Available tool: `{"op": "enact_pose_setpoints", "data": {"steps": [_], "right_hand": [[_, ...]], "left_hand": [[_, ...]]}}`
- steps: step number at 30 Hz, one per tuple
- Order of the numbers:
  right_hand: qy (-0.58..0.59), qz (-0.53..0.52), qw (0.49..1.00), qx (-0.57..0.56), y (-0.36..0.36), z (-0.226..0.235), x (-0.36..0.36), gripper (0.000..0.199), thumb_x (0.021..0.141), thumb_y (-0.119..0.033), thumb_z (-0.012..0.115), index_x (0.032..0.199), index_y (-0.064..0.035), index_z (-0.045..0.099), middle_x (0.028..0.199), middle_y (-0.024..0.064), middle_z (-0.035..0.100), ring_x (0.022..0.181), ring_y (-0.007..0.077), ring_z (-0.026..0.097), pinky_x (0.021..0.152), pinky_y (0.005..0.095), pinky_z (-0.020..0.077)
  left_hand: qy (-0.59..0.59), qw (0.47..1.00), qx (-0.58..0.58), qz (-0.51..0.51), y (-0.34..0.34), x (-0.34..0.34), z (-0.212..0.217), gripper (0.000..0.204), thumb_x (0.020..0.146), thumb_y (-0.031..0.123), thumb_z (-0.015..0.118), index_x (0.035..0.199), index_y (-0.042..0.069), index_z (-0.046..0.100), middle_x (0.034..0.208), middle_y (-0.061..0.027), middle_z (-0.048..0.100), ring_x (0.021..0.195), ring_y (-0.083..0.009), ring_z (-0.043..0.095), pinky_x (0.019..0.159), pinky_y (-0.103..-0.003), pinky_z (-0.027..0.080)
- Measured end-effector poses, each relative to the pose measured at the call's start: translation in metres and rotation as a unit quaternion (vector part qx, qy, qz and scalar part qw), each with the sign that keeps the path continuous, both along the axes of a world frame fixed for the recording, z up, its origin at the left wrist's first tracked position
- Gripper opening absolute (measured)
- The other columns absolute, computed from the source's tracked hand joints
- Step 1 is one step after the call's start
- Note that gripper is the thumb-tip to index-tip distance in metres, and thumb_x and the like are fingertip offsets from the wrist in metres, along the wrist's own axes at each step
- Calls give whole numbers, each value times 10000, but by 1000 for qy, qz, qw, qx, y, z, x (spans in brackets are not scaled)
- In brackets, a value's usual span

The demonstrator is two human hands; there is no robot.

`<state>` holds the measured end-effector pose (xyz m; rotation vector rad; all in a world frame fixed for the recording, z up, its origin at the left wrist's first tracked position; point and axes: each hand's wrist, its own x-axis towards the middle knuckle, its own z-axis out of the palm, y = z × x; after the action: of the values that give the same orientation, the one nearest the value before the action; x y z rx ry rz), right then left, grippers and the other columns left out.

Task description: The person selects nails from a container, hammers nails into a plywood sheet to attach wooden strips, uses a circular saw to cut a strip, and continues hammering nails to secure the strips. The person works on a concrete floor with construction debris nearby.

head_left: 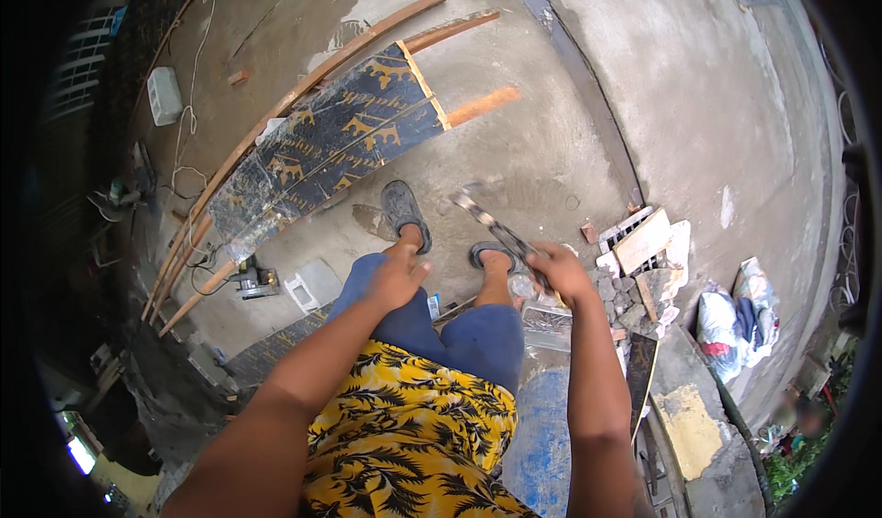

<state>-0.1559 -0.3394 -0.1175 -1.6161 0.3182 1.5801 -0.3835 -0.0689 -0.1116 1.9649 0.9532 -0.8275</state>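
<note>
I stand on a concrete floor and look down at my legs and grey sandals [401,207]. My right hand [558,273] grips the near end of a thin dark strip [491,222] that slants up and left, blurred by motion. My left hand [397,277] hangs over my left thigh with loosely curled fingers and nothing in it. A long black panel with yellow ornaments [323,150] lies on wooden slats [303,86] just ahead of my feet.
A pile of broken bricks and rubble [638,274] lies to my right by a concrete wall [717,104]. Bundled bags [735,320] sit further right. A power tool [253,279] and a white block [163,95] are on the left floor. A blue surface [542,435] is near my right hip.
</note>
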Motion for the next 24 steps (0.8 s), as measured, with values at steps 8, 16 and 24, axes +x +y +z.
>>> {"op": "enact_pose_setpoints", "data": {"steps": [8, 16, 24], "right_hand": [[65, 91, 993, -20, 231, -42, 69, 237, 1018, -218, 647, 1173, -41, 673, 770, 60, 682, 537, 108, 621, 383, 237, 362], [138, 30, 979, -147, 279, -67, 125, 203, 1058, -240, 583, 1116, -57, 648, 783, 82, 695, 519, 90, 603, 348, 190, 366], [200, -14, 964, -174, 266, -87, 174, 211, 1064, -264, 577, 1113, -62, 611, 776, 91, 689, 507, 79, 571, 348, 192, 360]], "left_hand": [[52, 980, 60, 181, 136, -202, -2, 621, 989, 421, 682, 1418, -11, 558, 1128, -194, 693, 992, -344, 698, 907, -437, 547], [108, 914, 72, 384, 166, -341, -48, 589, 1021, 400, 680, 1387, -47, 570, 1013, -174, 708, 965, -308, 695, 897, -439, 531], [107, 912, 0, 396, 137, -239, -17, 594, 1032, 418, 663, 1405, -32, 555, 1051, -148, 693, 938, -283, 673, 877, -428, 530]]}}
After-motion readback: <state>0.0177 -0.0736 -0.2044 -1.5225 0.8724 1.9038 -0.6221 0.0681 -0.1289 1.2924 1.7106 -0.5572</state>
